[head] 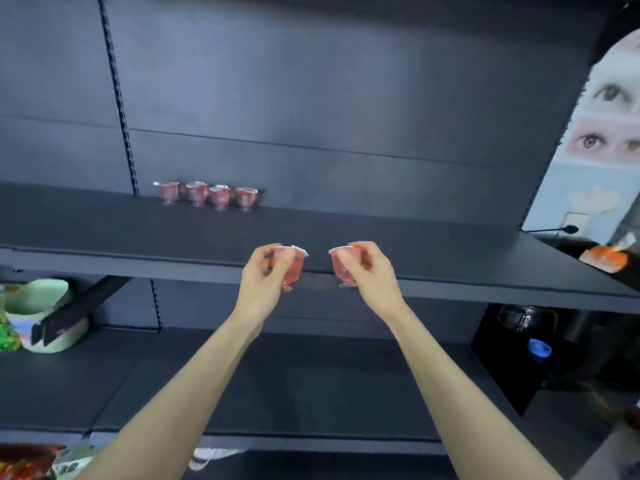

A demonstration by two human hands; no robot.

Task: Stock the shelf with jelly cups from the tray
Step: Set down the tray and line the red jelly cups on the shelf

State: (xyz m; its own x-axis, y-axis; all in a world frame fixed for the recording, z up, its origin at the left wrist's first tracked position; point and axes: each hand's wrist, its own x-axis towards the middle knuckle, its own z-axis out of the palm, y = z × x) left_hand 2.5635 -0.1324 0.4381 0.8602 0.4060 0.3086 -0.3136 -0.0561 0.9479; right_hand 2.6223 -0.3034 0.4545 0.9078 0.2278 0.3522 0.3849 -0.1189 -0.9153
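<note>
Far left, on the lower shelf [311, 375]: a pale green bowl [38, 296] lies tilted, with a black bracket [69, 315] across its front. On the upper shelf [433, 251], a row of four jelly cups [207, 196] stands upright near the back panel, just right of the slotted upright [119, 98]. The cups are pink-red, footed and film-lidded, and they stand close together; whether neighbours touch cannot be told. At centre, the left hand [263, 282] is raised in front of the upper shelf's front edge, thumb and fingers curled round the left jelly cup [296, 259] in a pinch. This cup is upright, clear of the shelf surface, with its lid tab pointing right. Just beside it, with a gap between, the right hand [372, 275] grips the right jelly cup [341, 266] the same way, fingers wrapped on the far side of the wall. The right cup is upright with a slight lean to the left, its foot showing below the shelf edge. The two held cups do not touch. They are well apart from the row of four, nearer the front and further right. Far right, an orange packet [604, 259] lies beyond the shelf end, and a blue round cap [538, 348] sits in a dark recess below
</note>
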